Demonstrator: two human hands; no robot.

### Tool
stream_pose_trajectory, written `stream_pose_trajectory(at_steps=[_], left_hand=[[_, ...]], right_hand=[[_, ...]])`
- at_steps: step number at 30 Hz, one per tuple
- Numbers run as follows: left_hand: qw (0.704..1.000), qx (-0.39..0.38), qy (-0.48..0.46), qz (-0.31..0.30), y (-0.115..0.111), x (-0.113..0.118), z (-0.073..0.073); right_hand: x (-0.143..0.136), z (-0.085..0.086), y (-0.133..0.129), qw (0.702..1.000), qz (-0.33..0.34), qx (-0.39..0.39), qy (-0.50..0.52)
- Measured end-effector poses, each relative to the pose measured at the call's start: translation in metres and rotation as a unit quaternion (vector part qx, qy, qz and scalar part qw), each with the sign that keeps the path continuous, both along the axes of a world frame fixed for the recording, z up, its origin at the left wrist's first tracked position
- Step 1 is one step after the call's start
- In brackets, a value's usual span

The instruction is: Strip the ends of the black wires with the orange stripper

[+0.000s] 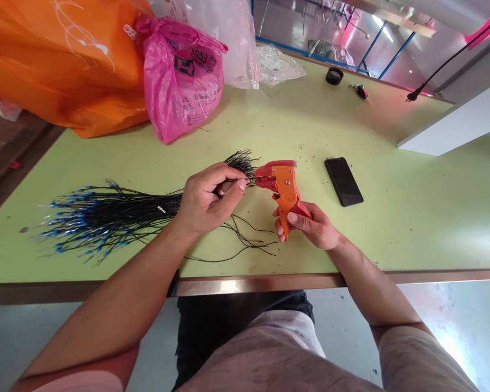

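Observation:
My left hand (pixel 212 198) pinches a thin black wire (pixel 250 178) between thumb and forefinger, above a bundle of black wires (pixel 126 209). The wire's end lies at the jaws of a red and orange wire stripper (pixel 288 188). Wrapped round the tool's handles is my right hand (pixel 310 223). Blue pieces with thin bare tips (pixel 75 218) cover the bundle's left end, and a white tie sits round its middle. A few loose black wires (pixel 245 242) curve across the table below my left hand.
A black phone (pixel 343 182) lies on the green table (pixel 392 228) to the right. Behind are an orange bag (pixel 85 65), a pink plastic bag (pixel 182 81), clear plastic (pixel 277 64), a black ring (pixel 334 75) and keys (pixel 361 92). A white panel (pixel 453 120) stands at right.

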State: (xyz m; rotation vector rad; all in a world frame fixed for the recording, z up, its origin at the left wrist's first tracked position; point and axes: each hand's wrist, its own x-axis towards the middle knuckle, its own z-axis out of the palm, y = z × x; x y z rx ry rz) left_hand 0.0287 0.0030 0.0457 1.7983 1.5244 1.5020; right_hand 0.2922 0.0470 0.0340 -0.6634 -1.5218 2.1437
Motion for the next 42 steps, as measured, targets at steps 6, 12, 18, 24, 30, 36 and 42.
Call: stream_pose_trajectory(at_steps=[6, 12, 18, 24, 30, 36, 42], left_hand=[[1.000, 0.009, -0.011, -0.001, -0.001, 0.000, 0.000], [1.000, 0.011, 0.003, 0.001, -0.002, 0.000, -0.002], [1.000, 0.015, 0.003, 0.000, -0.003, 0.000, 0.000], [1.000, -0.001, 0.013, 0.012, -0.007, 0.004, 0.003], [1.000, 0.003, 0.014, 0.000, -0.011, 0.008, 0.003], [1.000, 0.019, -0.013, -0.007, -0.010, 0.009, 0.001], [0.997, 0.037, -0.056, -0.041, -0.009, 0.008, -0.001]], right_hand=[[-0.001, 0.001, -0.001, 1.000, -0.001, 0.009, -0.002], [-0.001, -0.002, -0.002, 1.000, -0.005, 0.021, -0.002], [-0.003, 0.001, -0.004, 0.999, -0.013, 0.041, -0.003], [-0.006, 0.000, -0.008, 0.998, -0.037, 0.046, -0.017], [-0.010, 0.001, -0.020, 0.990, -0.115, 0.068, -0.051], [-0.010, -0.005, -0.010, 0.999, -0.009, 0.032, -0.009], [-0.007, -0.009, -0.003, 0.998, 0.054, -0.003, 0.033]])
